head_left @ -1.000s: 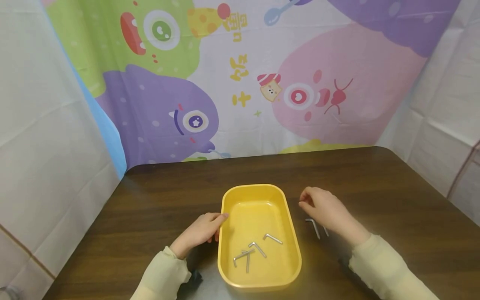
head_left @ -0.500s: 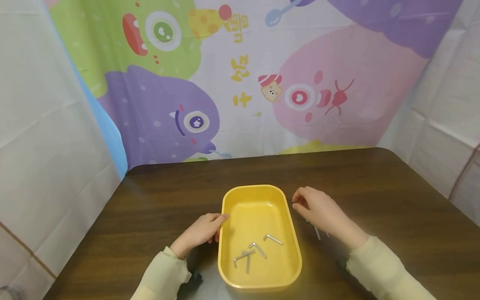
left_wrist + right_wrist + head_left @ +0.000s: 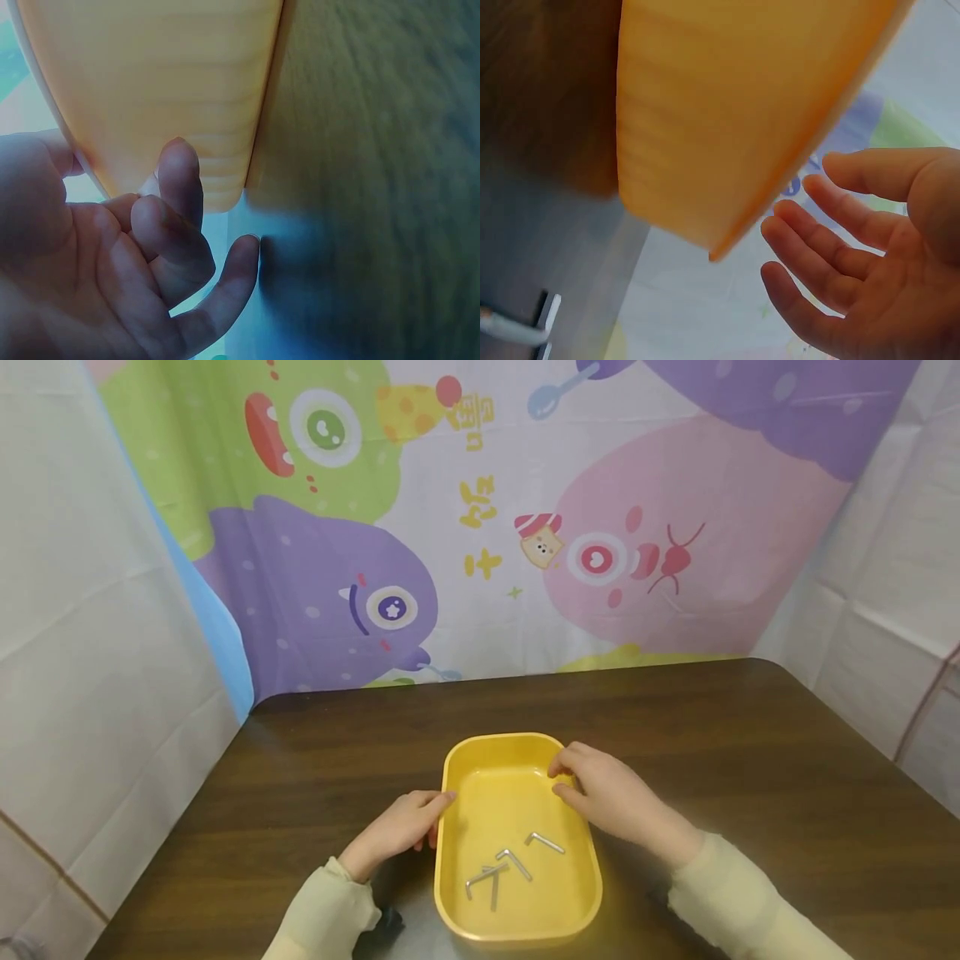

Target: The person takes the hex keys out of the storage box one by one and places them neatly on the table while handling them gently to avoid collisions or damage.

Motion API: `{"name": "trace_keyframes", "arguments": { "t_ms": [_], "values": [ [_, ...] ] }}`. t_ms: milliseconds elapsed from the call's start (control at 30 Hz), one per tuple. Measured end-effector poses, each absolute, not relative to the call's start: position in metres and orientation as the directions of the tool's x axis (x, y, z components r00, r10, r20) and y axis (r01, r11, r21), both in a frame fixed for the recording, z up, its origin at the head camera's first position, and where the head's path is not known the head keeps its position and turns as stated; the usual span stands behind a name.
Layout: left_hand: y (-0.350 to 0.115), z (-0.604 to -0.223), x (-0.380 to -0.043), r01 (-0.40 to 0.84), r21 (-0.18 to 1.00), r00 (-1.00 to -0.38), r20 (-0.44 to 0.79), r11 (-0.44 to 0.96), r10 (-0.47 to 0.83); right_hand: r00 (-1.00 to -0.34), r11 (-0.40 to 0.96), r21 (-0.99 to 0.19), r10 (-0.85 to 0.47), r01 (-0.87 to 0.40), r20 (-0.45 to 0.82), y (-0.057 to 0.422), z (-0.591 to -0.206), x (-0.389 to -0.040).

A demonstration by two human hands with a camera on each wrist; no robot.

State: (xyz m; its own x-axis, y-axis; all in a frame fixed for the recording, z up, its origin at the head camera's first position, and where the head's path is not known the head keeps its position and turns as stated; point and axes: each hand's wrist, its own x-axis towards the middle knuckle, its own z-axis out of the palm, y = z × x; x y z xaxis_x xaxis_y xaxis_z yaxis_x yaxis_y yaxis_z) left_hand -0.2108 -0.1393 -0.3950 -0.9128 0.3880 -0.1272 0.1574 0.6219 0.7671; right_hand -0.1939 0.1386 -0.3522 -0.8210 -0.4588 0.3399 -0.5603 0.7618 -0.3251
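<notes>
A yellow plastic bin (image 3: pixel 498 802) stands on the dark table. Several L-shaped hex keys (image 3: pixel 516 864) lie loose on its floor, toward the near end. My left hand (image 3: pixel 397 828) holds the bin's left side, thumb over the rim and fingers against the outer wall (image 3: pixel 180 82). Over the far part of the right rim is my right hand (image 3: pixel 611 797), its fingers loosely bent. The right wrist view shows nothing between those fingers (image 3: pixel 810 255) and thumb. Silvery pieces, probably hex keys (image 3: pixel 514 326), lie on the table in that view; the head view has them hidden by the right arm.
Dark wood-grain table (image 3: pixel 337 743) extends on both sides of the bin. A cartoon-print cloth (image 3: pixel 487 610) hangs along its far edge. Pale cloth walls (image 3: pixel 112 610) flank it. A small black object (image 3: pixel 386 931) lies by the left sleeve.
My right hand has moved left, from above the table beside the bin to over its right rim. Its arm now hides the hex keys on the table. The left hand stays put.
</notes>
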Motion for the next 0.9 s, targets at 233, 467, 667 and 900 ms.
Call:
{"name": "trace_keyframes", "arguments": {
  "t_ms": [233,467,667,900],
  "values": [
    [-0.14,-0.397,-0.212,0.16,0.766,-0.913,-0.125,0.623,0.389,-0.796,0.728,-0.326,-0.526,-0.604,0.299,0.123,-0.356,-0.189],
    [-0.14,-0.398,-0.211,0.168,0.768,-0.908,-0.123,0.618,0.4,-0.774,0.716,-0.296,-0.576,-0.633,0.263,0.114,-0.363,-0.185],
    [-0.14,-0.398,-0.211,0.171,0.767,-0.909,-0.12,0.619,0.4,-0.731,0.706,-0.2,-0.625,-0.679,0.275,0.109,-0.371,-0.185],
    [-0.141,-0.398,-0.212,0.172,0.769,-0.908,-0.118,0.616,0.401,-0.731,0.724,-0.135,-0.638,-0.676,0.243,0.105,-0.376,-0.184]
  ]
}}
